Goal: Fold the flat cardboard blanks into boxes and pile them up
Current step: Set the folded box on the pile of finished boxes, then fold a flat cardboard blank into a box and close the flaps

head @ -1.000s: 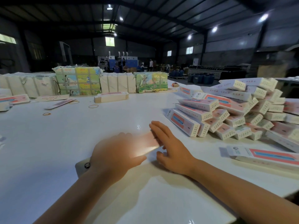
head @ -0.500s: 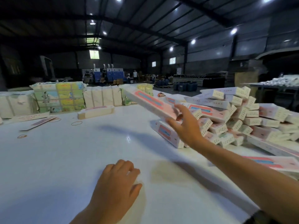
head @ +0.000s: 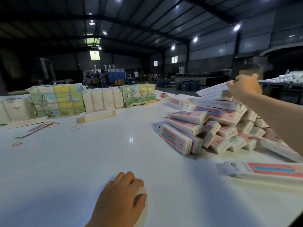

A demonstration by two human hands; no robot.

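Head view, left to right: wrapped bundles of printed sheets [head: 57,99] line the far edge of the white surface [head: 82,161], with rubber bands [head: 75,127] and a stack of flat blanks [head: 95,115] just in front of them. Near the bottom edge the left hand [head: 121,199] rests knuckles-up on the surface, fingers loosely curled, holding nothing. Further right rises the pile of folded boxes [head: 205,128], pink and blue printed. At its top the right hand [head: 243,88] grips one end of a folded box [head: 213,89], tilted just above the pile. A separate box [head: 268,169] lies near the right edge.
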